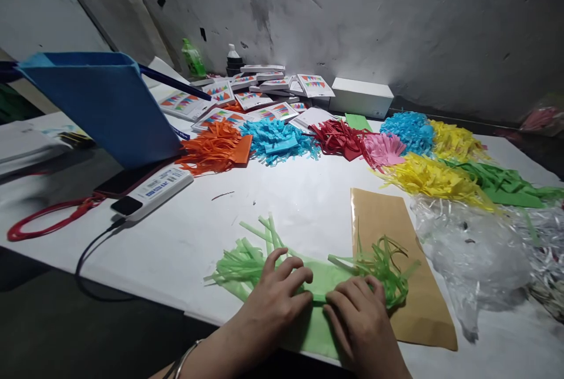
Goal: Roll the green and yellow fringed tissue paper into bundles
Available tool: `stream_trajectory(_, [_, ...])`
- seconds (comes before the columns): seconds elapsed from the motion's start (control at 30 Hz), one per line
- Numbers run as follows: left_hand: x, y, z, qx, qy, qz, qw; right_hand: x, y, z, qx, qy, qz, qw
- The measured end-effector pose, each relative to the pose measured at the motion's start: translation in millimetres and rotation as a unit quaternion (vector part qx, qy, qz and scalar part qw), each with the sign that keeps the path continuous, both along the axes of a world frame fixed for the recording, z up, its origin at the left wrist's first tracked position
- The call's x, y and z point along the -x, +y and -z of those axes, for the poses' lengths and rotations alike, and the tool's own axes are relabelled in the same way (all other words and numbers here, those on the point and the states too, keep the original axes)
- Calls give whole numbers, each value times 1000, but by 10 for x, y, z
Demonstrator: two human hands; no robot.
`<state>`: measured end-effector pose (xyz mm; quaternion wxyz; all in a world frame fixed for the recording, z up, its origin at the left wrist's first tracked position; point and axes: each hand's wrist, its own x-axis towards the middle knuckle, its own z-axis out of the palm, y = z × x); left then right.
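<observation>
A sheet of light green tissue paper lies at the table's near edge, its two ends cut into fringe strips. One bunch of strips spreads to the left, the other to the right over a brown paper sheet. My left hand, fingers bent, grips the sheet's middle at a narrow fold or roll. Close beside it, my right hand has its fingers curled over the same fold, thumb side toward the left hand. The fingertips partly hide the fold.
Behind lie fringed paper bundles: orange, blue, dark red, pink, yellow and green. Printed packs pile up by the wall. Clear plastic is at right. A blue folder, phone and corded white power bank occupy the left.
</observation>
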<state>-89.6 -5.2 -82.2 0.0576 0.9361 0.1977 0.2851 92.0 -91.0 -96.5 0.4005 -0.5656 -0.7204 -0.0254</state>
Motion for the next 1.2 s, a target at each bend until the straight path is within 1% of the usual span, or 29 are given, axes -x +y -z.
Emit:
stream_trajectory(0.1, [-53, 18, -9, 13, -22, 27, 999, 35, 6, 11, -24, -56, -27, 998])
stream_trajectory(0.17, [-62, 25, -16, 41, -24, 32, 998, -15, -33, 54, -14, -74, -48, 996])
stream_trajectory(0.3, [-4, 23, 3, 95, -16, 12, 995, -275, -196, 142, 10, -45, -53, 998])
stream_trajectory(0.37, [23, 7, 32, 90, -10, 4, 996, -393, -267, 142, 20, -53, -60, 997])
stream_trajectory(0.43, [19, -24, 48, 80, 9, -12, 997, -444, -298, 115, 36, -72, -67, 995])
stream_trajectory(0.5, [-15, -62, 36, 75, 36, -44, 996, -422, -294, 86, 46, -69, -47, 995])
stream_trajectory(0.6, [-85, -107, -19, 83, 84, -100, 988, -311, -263, 82, 53, -34, 24, 998])
stream_trajectory(0.67, [-114, -115, -47, 68, 101, -118, 986, -232, -251, 101, 60, -10, 67, 996])
stream_trajectory(0.7, [-120, -114, -51, 50, 103, -107, 988, -199, -249, 111, 59, 1, 83, 995])
stream_trajectory(0.77, [-123, -106, -37, 1, 98, -57, 994, -151, -249, 121, 46, 17, 88, 995])
stream_trajectory(0.83, [-130, -89, -1, -46, 95, -9, 994, -119, -244, 110, 21, 2, 62, 998])
stream_trajectory(0.87, [-139, -76, 19, -66, 94, 1, 993, -107, -237, 96, 8, -17, 45, 999])
stream_trajectory(0.93, [-168, -34, 53, -90, 98, 1, 991, -83, -208, 60, -5, -60, 24, 998])
stream_trajectory(1.0, [-198, 17, 57, -85, 87, -1, 993, -53, -161, 31, -5, -98, 19, 995])
stream_trajectory(1.07, [-215, 40, 25, -61, 62, -5, 996, -11, -103, 24, -11, -132, 19, 991])
stream_trajectory(1.13, [-215, -3, -25, -38, 10, -4, 999, 42, -42, 32, -28, -148, 26, 988])
stream_trajectory(1.2, [-206, -105, -50, -19, -35, 32, 999, 94, 16, 34, -51, -124, 48, 990])
